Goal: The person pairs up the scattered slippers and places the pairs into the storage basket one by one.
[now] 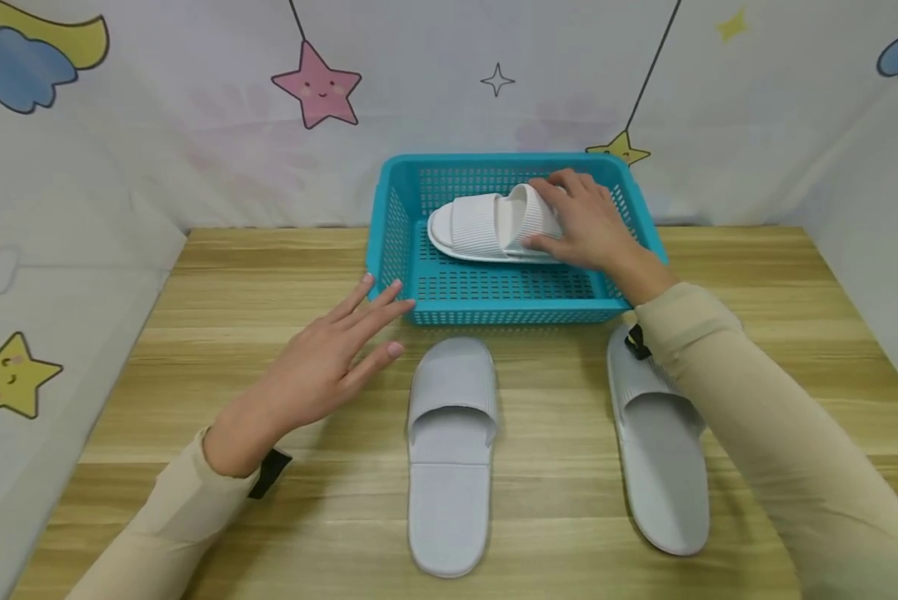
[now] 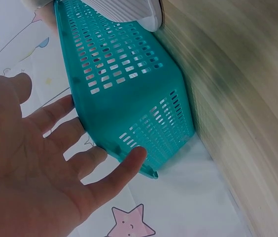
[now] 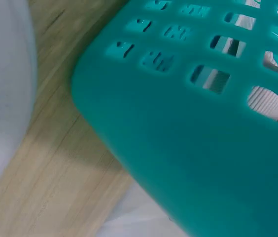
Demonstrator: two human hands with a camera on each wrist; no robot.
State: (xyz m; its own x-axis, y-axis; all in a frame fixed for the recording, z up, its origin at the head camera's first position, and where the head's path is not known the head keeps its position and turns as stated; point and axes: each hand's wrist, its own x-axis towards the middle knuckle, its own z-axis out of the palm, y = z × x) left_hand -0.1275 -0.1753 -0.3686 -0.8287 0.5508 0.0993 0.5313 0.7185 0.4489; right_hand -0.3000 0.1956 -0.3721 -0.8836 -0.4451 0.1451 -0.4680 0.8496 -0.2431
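Note:
In the head view, white slippers with ribbed straps lie crosswise in a teal perforated basket. My right hand reaches over the basket's front right corner and grips the right-hand ribbed strap, with the thumb in front and the fingers over the back. That hand covers the slippers' right end. My left hand has its fingers spread at the basket's front left corner. Seen from the left wrist, those fingertips lie along the basket's rim. The right wrist view shows the basket's outer wall up close, without the hand.
Two grey slippers lie on the wooden table in front of the basket, toes toward it. One grey slipper is near the middle; the other grey slipper is partly under my right sleeve. A star-patterned cloth hangs behind.

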